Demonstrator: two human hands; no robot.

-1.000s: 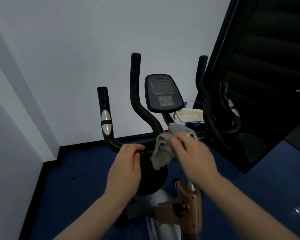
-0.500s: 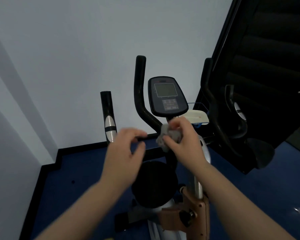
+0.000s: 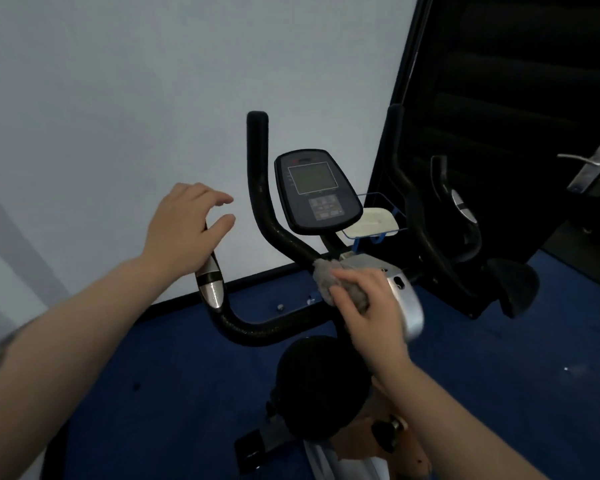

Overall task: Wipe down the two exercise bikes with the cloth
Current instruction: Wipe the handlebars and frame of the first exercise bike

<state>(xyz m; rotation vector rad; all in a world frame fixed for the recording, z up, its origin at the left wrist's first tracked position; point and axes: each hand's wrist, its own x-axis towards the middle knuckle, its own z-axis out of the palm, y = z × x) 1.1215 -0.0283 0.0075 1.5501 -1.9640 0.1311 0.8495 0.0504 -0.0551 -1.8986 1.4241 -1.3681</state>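
Note:
An exercise bike with black handlebars (image 3: pixel 257 327) and a dark console (image 3: pixel 317 190) stands in front of me against the white wall. My right hand (image 3: pixel 368 313) grips a bunched grey cloth (image 3: pixel 326 280) and presses it where the handlebar meets the silver stem cover (image 3: pixel 404 299). My left hand (image 3: pixel 184 230) hovers over the top of the left handgrip (image 3: pixel 210 284), fingers loosely spread, holding nothing. The grip's upper end is hidden behind that hand. A second bike is not clearly in view.
A white dish in a blue wire holder (image 3: pixel 374 221) sits behind the console. Dark panelling (image 3: pixel 499 133) fills the right side, with a door handle (image 3: pixel 582 168) at the far right. A black round part (image 3: pixel 321 386) lies below my right hand. The floor (image 3: pixel 153 375) is blue.
My left hand has left the lower handlebar and risen up and left over the left handgrip. My right hand has carried the cloth down onto the handlebar joint by the silver cover.

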